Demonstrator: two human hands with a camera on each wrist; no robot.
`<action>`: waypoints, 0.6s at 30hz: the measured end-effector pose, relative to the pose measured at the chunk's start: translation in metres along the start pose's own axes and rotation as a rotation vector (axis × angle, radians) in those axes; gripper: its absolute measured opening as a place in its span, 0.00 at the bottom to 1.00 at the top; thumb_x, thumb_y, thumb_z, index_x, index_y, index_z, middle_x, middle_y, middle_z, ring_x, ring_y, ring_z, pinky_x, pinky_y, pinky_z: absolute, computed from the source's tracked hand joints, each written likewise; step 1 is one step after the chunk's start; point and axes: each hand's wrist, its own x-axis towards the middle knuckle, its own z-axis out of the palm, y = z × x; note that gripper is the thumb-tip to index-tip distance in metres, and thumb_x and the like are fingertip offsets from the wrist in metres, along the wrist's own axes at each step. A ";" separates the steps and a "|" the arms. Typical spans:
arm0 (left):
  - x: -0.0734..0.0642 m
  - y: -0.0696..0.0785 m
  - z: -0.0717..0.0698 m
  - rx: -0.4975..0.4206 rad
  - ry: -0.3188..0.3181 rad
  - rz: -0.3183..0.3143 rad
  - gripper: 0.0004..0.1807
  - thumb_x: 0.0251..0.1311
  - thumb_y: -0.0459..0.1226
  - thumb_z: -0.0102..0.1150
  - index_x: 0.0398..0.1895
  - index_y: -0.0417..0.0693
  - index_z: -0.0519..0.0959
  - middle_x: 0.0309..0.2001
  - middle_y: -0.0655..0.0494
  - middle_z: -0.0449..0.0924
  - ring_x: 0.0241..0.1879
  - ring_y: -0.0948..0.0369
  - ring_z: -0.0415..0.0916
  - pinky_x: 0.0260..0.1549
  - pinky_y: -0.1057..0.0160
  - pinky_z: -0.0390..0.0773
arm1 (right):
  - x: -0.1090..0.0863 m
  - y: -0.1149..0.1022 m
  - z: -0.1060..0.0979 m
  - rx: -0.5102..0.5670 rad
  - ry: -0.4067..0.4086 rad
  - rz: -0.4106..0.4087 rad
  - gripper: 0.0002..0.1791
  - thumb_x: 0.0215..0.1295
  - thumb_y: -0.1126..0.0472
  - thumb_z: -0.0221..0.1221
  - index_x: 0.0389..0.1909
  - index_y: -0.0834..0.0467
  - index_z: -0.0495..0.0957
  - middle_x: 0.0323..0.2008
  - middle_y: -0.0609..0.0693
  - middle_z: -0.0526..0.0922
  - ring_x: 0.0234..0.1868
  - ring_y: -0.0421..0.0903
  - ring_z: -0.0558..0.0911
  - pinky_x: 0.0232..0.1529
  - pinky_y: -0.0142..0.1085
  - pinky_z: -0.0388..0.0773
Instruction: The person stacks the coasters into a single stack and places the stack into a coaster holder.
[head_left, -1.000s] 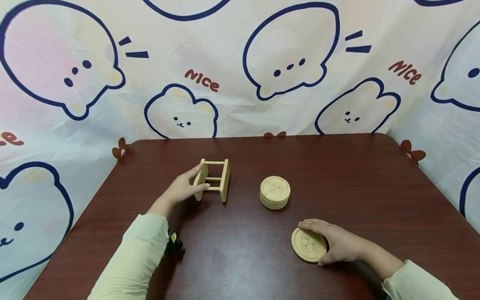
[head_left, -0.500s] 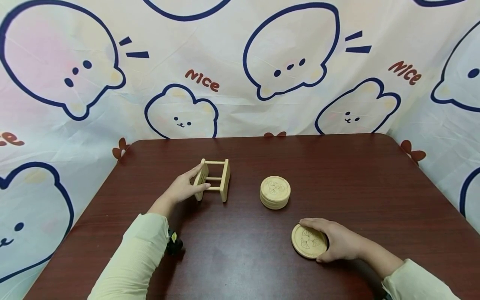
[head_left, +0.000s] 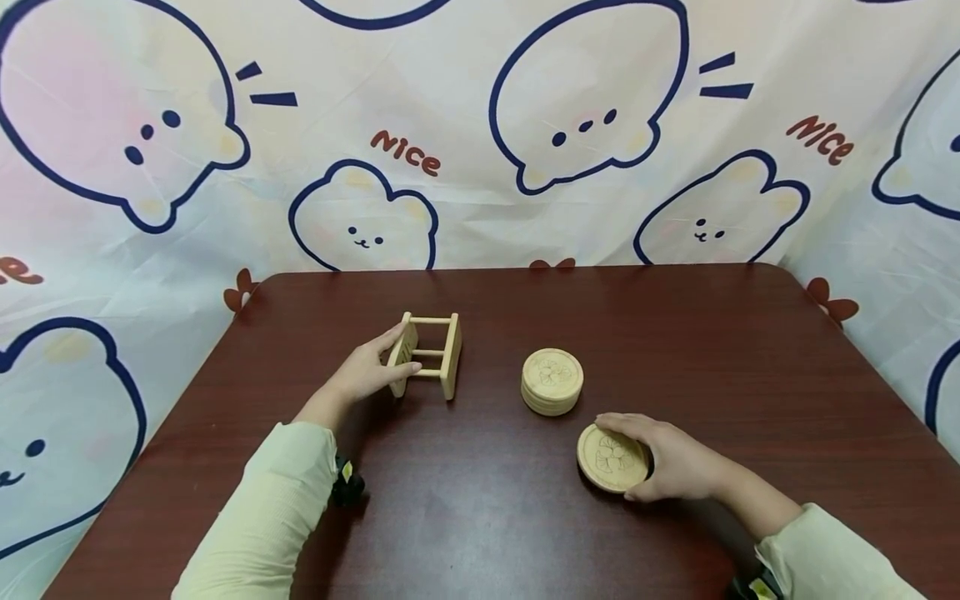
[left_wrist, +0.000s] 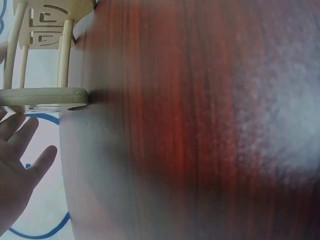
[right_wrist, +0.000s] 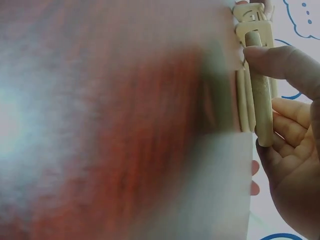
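A small wooden coaster holder (head_left: 452, 358), two side panels joined by rods, stands left of centre on the table. My left hand (head_left: 358, 377) holds its left panel, the thumb reaching past the front edge and the fingers along the outer side. In the left wrist view several fingers lie loosely beside that panel (left_wrist: 42, 96). My right hand (head_left: 678, 462) grips a round wooden coaster (head_left: 611, 458) with a carved flower pattern by its right edge. The right wrist view shows this coaster (right_wrist: 260, 100) edge-on between thumb and fingers, raised off the table.
Between the holder and my right hand sits a stack of similar coasters (head_left: 552, 382). The dark reddish-brown table (head_left: 465, 517) extends back to a pale cloth (head_left: 465, 217) printed with cartoon outlines.
My right hand has lifted the coaster off the table and moved it slightly away from me, toward the stack. My left hand and the holder stay in place; the head view shifts slightly.
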 end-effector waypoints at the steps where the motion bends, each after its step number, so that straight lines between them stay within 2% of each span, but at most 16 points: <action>1: 0.000 0.000 0.000 0.001 -0.001 0.001 0.46 0.46 0.55 0.58 0.66 0.55 0.47 0.63 0.44 0.50 0.56 0.49 0.57 0.49 0.49 0.60 | 0.001 0.000 -0.001 -0.002 -0.002 0.007 0.45 0.29 0.61 0.70 0.56 0.61 0.64 0.55 0.51 0.67 0.56 0.50 0.64 0.52 0.34 0.60; 18: 0.000 0.000 0.000 -0.027 -0.003 0.001 0.46 0.46 0.55 0.57 0.66 0.56 0.46 0.63 0.43 0.50 0.54 0.49 0.60 0.47 0.50 0.63 | 0.021 -0.006 -0.022 -0.020 0.053 0.033 0.46 0.29 0.58 0.71 0.58 0.58 0.64 0.56 0.50 0.66 0.56 0.46 0.64 0.50 0.43 0.62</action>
